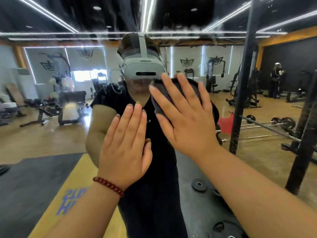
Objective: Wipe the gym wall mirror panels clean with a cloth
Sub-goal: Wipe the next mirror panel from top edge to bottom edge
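The right hand (187, 121) lies flat with fingers spread, pressing a dark cloth (164, 98) against the mirror (51, 134); the left hand (125, 146) is flat too, fingers straight and together, palm to the glass just left of it, a red bead bracelet (109, 186) on its wrist; the mirror reflects a person in a grey headset (143, 68), benches (51, 109) and a barbell (267, 126).

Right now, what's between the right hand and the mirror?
A dark cloth, pressed flat against the mirror under the right hand, seen in the head view.
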A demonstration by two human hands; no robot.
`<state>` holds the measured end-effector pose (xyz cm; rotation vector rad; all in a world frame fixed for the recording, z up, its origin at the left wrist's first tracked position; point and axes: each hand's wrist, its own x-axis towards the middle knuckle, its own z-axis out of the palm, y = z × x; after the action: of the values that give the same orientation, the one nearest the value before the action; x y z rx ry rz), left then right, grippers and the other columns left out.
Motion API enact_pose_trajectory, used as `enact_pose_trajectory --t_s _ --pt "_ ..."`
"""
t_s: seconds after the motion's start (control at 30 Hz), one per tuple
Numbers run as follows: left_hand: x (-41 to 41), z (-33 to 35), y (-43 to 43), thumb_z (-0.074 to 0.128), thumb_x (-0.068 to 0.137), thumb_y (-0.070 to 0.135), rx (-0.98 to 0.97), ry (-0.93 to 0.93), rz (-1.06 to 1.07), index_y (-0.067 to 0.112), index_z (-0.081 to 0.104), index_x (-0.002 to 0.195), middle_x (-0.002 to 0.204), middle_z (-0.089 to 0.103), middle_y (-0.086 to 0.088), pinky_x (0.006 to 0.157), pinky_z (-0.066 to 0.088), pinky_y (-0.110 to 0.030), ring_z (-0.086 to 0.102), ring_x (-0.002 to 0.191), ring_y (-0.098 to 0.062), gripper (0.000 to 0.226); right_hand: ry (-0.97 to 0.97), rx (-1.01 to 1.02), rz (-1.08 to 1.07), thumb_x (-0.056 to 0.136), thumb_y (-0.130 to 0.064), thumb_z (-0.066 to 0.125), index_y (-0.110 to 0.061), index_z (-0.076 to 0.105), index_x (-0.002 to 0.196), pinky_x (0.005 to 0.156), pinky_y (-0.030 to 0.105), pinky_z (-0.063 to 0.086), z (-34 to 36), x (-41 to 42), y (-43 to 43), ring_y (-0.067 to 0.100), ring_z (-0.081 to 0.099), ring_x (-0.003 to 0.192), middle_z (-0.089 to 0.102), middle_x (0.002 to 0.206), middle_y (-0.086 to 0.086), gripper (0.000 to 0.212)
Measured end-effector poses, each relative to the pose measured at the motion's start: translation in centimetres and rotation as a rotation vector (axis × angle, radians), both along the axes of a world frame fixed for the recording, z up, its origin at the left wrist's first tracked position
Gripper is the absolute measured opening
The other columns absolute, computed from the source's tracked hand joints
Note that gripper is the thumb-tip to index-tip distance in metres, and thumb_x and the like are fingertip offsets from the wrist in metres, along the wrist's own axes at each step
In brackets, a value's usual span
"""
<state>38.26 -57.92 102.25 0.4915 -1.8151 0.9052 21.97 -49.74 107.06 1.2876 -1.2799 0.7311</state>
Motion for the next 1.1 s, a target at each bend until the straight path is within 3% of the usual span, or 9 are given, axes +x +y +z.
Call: enact_pose_trajectory --t_s 0.23,0.37,0.5,0.63,0.77,0.97,1.1 --pt "-0.2 -0.6 -0.1 0.047 0.096 0.024 0.001 0.023 -0.013 -0.003 0.032 0.150 0.157 0.028 -0.020 0.124 0.010 -0.042 0.022 0.148 -0.030 0.062 -0.011 0.153 -0.121 0.103 -0.043 0.036 -0.033 0.021 0.157 0.121 0.052 0.011 -12.1 -0.6 1.1 0.025 0.014 0.152 0.019 0.164 -0.001 0.056" --pt "-0.2 -1.5 0.1 0.046 0.096 0.023 0.014 0.031 -0.029 -0.002 0.030 0.150 0.157 0.026 -0.019 0.124 0.010 -0.042 0.022 0.148 -0.030 0.062 -0.160 0.085 -0.032 0.104 -0.042 0.034 -0.035 0.019 0.155 0.122 0.050 0.007 -8.3 1.4 0.8 0.021 0.009 0.153 0.014 0.164 -0.003 0.054" --pt "-0.2 -1.6 0.1 0.045 0.097 0.023 0.029 0.039 -0.060 -0.001 0.028 0.151 0.158 0.025 -0.018 0.124 0.011 -0.042 0.021 0.149 -0.030 0.061 -0.217 -0.018 0.021 0.103 -0.039 0.040 -0.028 0.033 0.153 0.121 0.050 0.007 -2.3 1.8 -0.3 0.025 0.016 0.151 0.023 0.162 0.002 0.052" --pt "-0.1 -3.8 0.1 0.046 0.096 0.024 0.068 0.038 -0.058 0.000 0.028 0.151 0.159 0.022 -0.018 0.124 0.009 -0.043 0.016 0.151 -0.029 0.063 -0.057 0.041 -0.042 0.104 -0.041 0.038 -0.030 0.025 0.156 0.121 0.052 0.011 -7.3 0.6 -0.3 0.024 0.015 0.152 0.024 0.162 0.001 0.054" --pt "0.0 -7.9 0.4 0.046 0.096 0.028 0.137 -0.021 -0.039 0.001 0.023 0.153 0.161 0.016 -0.016 0.124 0.009 -0.044 0.010 0.152 -0.028 0.067 -0.023 0.130 -0.107 0.104 -0.043 0.034 -0.033 0.017 0.158 0.121 0.051 0.007 -14.8 -0.4 0.4 0.024 0.009 0.153 0.020 0.162 0.000 0.057" --pt "0.0 -10.6 0.5 0.046 0.096 0.027 0.149 -0.038 -0.020 0.002 0.017 0.155 0.163 0.008 -0.012 0.124 0.005 -0.043 0.004 0.152 -0.027 0.070 -0.152 0.082 0.024 0.103 -0.038 0.043 -0.032 0.026 0.153 0.121 0.051 0.008 -10.5 1.7 0.4 0.025 0.018 0.150 0.024 0.160 0.001 0.053" --pt "-0.1 -10.7 0.3 0.044 0.097 0.027 0.131 -0.011 -0.033 0.003 0.014 0.156 0.165 -0.001 -0.010 0.124 0.003 -0.043 0.002 0.153 -0.026 0.070 -0.116 0.001 0.004 0.102 -0.038 0.043 -0.029 0.030 0.153 0.119 0.051 0.013 -10.7 1.5 -0.6 0.026 0.023 0.148 0.027 0.158 0.002 0.053"
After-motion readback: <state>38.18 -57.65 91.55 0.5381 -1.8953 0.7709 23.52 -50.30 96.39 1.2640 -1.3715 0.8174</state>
